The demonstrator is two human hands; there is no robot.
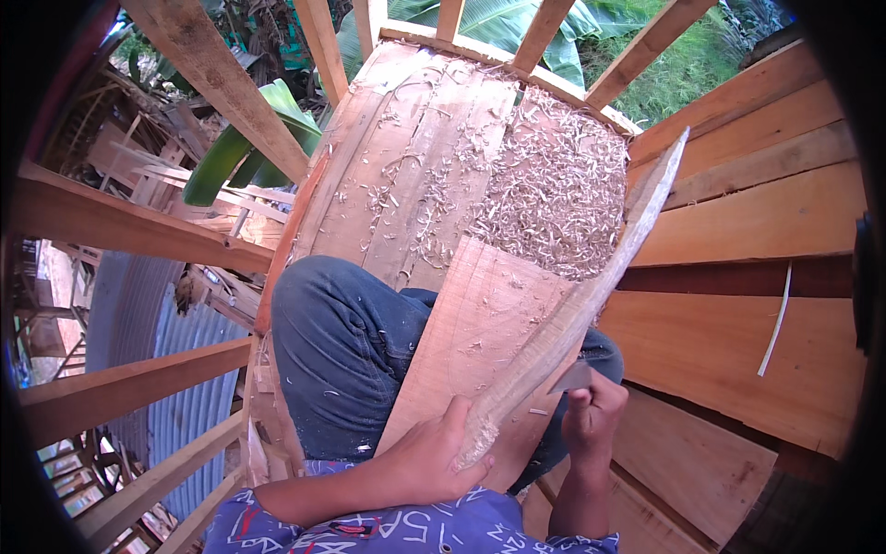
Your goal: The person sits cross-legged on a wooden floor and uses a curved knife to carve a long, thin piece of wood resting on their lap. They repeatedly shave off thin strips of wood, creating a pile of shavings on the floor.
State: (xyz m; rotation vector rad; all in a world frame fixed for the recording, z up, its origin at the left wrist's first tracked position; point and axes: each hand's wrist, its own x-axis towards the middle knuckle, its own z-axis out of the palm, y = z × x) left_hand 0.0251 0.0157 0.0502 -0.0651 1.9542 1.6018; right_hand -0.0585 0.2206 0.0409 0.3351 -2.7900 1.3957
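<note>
A long, slightly curved wooden stick [554, 337] slants from my lap up to the right and narrows to a point at its far end. My left hand [432, 454] is wrapped around its rough, frayed near end. Beneath the stick, a flat wooden board [454, 323] lies across my lap. To the right of the stick my right hand [593, 415] is closed on a small grey metal blade [572, 378], thumb on top. The blade is close to the stick's edge; whether they touch I cannot tell. Its handle is hidden in my fist.
Curled wood shavings [558, 175] cover the plank floor [360, 208], thickest at the far right. Plank walling [720, 332] rises on my right, with a thin pale strip [777, 319] against it. Wooden railings [138, 217] stand left and ahead. Corrugated metal sheets [189, 355] lie beyond the left railing.
</note>
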